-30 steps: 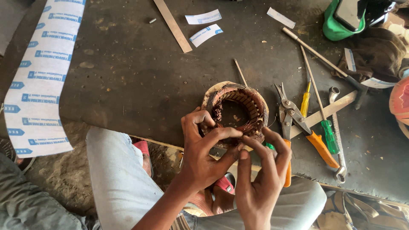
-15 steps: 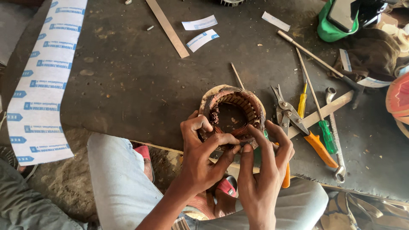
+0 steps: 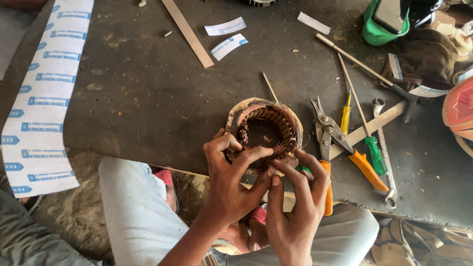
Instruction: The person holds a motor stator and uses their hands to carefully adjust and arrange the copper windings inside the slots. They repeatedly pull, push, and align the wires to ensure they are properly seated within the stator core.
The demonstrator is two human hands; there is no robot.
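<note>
Head view: near the dark worktop's (image 3: 148, 98) front edge, the left hand (image 3: 231, 182) and right hand (image 3: 295, 207) pinch the near rim of the round copper-wound motor stator (image 3: 266, 130), beside orange-handled pliers (image 3: 327, 152).

You look down on a dark, scuffed, dusty tabletop (image 3: 138, 103) in even daylight. A long white printed paper strip (image 3: 44, 93) hangs over its left edge, and past its near edge you see rough earthen floor (image 3: 79, 216).
</note>
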